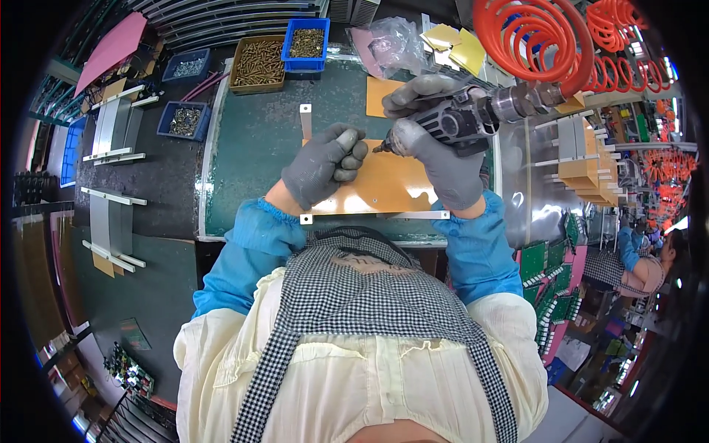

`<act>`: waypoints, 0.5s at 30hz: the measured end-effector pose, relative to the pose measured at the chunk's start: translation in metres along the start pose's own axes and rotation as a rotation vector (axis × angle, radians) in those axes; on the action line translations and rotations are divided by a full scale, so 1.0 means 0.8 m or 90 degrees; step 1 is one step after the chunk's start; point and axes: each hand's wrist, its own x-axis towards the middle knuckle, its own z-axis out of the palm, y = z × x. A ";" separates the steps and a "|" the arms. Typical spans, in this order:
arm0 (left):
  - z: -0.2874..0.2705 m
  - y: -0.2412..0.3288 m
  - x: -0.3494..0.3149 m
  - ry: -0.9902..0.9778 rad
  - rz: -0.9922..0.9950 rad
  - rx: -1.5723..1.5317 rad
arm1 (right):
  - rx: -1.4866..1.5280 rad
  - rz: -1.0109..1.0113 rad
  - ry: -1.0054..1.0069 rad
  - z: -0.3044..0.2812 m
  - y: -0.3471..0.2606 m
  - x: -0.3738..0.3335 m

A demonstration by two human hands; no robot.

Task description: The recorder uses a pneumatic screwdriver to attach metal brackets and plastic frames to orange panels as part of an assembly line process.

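My right hand [447,166], in a grey glove, is wrapped round a black and grey pneumatic screwdriver [454,122]. The tool lies nearly level, its bit pointing left toward my other hand. My left hand [321,168], also gloved, is closed with thumb and fingers pressed together, just left of the bit tip. Whatever it may pinch is too small or hidden to make out. Under both hands lies a shiny orange-brown panel [391,188]. A white bar [417,215] with a holed end runs along its near edge, and another white bar [306,122] shows beyond my left hand.
Behind the green mat [251,148] stand a brown box of screws [257,63] and a blue bin of small hardware [306,43]. More blue bins [185,120] sit left. A coiled red air hose [532,37] hangs at upper right. Metal assemblies [111,229] flank the bench.
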 end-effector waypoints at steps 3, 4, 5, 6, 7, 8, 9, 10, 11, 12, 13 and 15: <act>0.001 -0.001 0.001 0.006 0.009 -0.033 | -0.041 0.005 -0.047 0.001 0.000 0.001; 0.000 -0.001 0.001 0.007 0.011 -0.034 | -0.038 0.013 -0.057 0.003 0.000 0.003; -0.002 -0.001 0.002 -0.012 0.015 -0.040 | -0.038 0.014 -0.059 0.004 0.000 0.005; -0.003 -0.002 0.002 -0.030 0.020 -0.045 | -0.061 0.013 -0.058 0.005 -0.001 0.007; -0.002 -0.001 0.002 -0.030 0.020 -0.046 | -0.086 0.011 -0.055 0.005 -0.002 0.008; -0.001 0.000 0.001 -0.024 0.015 -0.048 | -0.086 0.012 -0.056 0.007 -0.002 0.009; 0.000 0.000 0.001 -0.018 0.010 -0.050 | -0.048 0.036 -0.032 0.010 -0.002 0.010; 0.000 0.000 0.002 -0.018 0.010 -0.051 | -0.010 0.060 -0.007 0.012 -0.002 0.011; -0.001 -0.001 0.003 -0.013 0.009 -0.051 | -0.010 0.061 -0.007 0.011 -0.003 0.013; -0.002 -0.001 0.003 -0.009 0.007 -0.050 | -0.030 0.064 -0.035 0.009 -0.003 0.015; -0.001 -0.001 0.003 -0.008 0.007 -0.050 | -0.049 0.067 -0.063 0.008 -0.002 0.016; 0.001 0.001 0.003 0.002 0.001 -0.048 | -0.062 0.044 -0.064 0.009 0.006 0.017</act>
